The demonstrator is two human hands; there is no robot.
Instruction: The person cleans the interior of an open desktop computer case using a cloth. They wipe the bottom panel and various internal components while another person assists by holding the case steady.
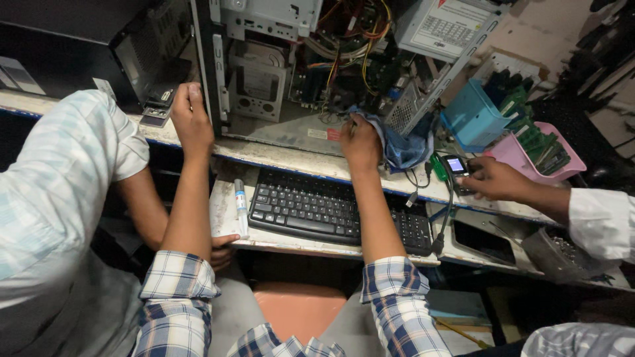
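Nearest to the camera are 2 forearms in blue checked sleeves, and between them a black keyboard [311, 210] lies on a pull-out shelf [223, 218] with a small white tube [240, 200] beside its left end. Further up, on the worn bench [278, 157], stands an open computer case [297, 73] lying on its side, its cables and boards visible. The left hand [190, 119] is closed around the front edge of the case, fingers wrapped over the metal frame. The right hand [360, 140] is well apart from it, at the lower opening of the case, and grips a blue cloth [403, 147] which it presses against the inside. To the right, another person's hand [499, 180] in a white sleeve holds a small black device [456, 166] with a lit screen. Behind it stand a blue bin [471, 118] and a pink bin [519, 157] full of green memory boards.
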